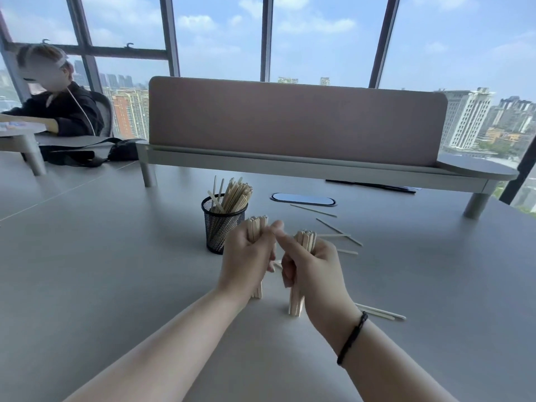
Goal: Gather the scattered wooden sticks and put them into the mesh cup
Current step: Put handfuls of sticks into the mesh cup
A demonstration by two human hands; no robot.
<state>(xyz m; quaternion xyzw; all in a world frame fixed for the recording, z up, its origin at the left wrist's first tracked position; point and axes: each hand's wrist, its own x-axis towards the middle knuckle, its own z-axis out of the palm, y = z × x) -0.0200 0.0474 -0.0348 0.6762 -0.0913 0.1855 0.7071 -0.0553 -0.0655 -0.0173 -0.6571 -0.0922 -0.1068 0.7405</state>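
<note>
Upright on the table [116, 285], two bundles of wooden sticks [296, 304] stand fisted: the left hand [246, 261] wraps one, the right hand [314, 271] the other. Just behind, the mesh cup [221, 227] holds more sticks; loose ones [338, 229] lie right.

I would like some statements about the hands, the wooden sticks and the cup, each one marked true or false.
1. Each hand grips an upright bundle of flat pale wooden sticks. True: left hand, right hand.
2. The black wire-mesh cup lies tipped over. False: it stands upright, holding sticks.
3. Loose wooden sticks lie on the grey table right of the hands. True.
4. The black cord bracelet is on the left wrist. False: it is on the right wrist.
5. The mesh cup is empty. False: many sticks stand in it.
</note>
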